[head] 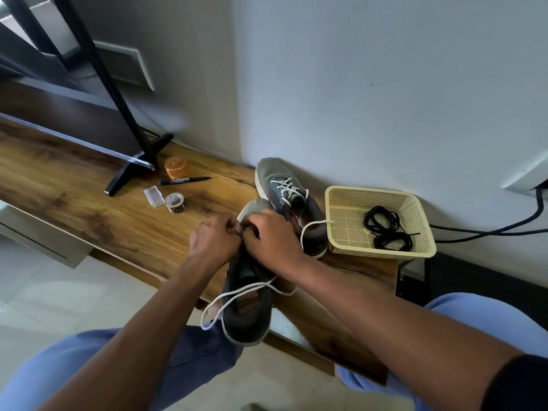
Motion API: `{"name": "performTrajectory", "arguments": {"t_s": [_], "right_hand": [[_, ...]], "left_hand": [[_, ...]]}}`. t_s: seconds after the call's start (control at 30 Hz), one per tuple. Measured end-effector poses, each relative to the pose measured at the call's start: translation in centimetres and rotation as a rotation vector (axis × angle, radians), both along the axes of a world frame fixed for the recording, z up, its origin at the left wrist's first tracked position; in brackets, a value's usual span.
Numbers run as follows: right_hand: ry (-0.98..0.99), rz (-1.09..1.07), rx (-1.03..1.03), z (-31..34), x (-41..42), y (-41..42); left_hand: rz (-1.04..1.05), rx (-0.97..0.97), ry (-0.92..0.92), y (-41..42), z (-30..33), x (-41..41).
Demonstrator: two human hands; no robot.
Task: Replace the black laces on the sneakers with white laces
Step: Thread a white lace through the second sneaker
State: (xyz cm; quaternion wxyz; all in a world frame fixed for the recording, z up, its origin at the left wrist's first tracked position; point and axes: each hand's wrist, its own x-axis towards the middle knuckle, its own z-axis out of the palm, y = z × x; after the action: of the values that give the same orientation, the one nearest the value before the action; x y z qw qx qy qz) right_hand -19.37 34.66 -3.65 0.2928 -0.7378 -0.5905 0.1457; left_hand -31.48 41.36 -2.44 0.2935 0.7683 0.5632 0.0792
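Holding two coils of black laces (385,229): cream plastic mesh basket (338,232), rectangular, at right end of wooden shelf (89,185). Meeting over front of near grey sneaker (246,315): left hand (215,240) and right hand (271,237), fingers curled, pinching white lace (237,295) near toe eyelets; loose ends trailing past heel. Standing behind, touching basket: second sneaker (296,203), white lace crisscrossed. Lying further left: marker (184,180), orange cap (177,167), tape roll (175,202), small clear box (154,197).
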Motion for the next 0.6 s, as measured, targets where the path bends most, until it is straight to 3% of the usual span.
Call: {"name": "performTrajectory", "arguments": {"t_s": [0.1,0.23,0.4,0.47,0.53,0.6], "right_hand": [[0.055,-0.034,-0.059,0.6,0.5,0.2],[0.081,-0.022,-0.157,1.1,1.0,0.6],[0.067,-0.055,-0.146,0.5,1.0,0.4],[0.07,-0.057,-0.144,0.5,0.9,0.5],[0.072,-0.053,-0.136,0.5,1.0,0.6],[0.075,-0.044,-0.129,0.6,1.2,0.5]], "left_hand": [[-0.016,-0.001,-0.061,0.2,0.3,0.1],[0.116,0.061,-0.354,1.5,2.7,-0.4],[0.277,-0.162,-1.056,3.8,7.9,-0.5],[0.255,-0.149,-1.187,4.9,9.6,-1.4],[0.196,-0.098,-1.102,5.8,10.3,-2.3],[0.092,-0.041,-0.768,6.0,10.0,-2.9]]}}
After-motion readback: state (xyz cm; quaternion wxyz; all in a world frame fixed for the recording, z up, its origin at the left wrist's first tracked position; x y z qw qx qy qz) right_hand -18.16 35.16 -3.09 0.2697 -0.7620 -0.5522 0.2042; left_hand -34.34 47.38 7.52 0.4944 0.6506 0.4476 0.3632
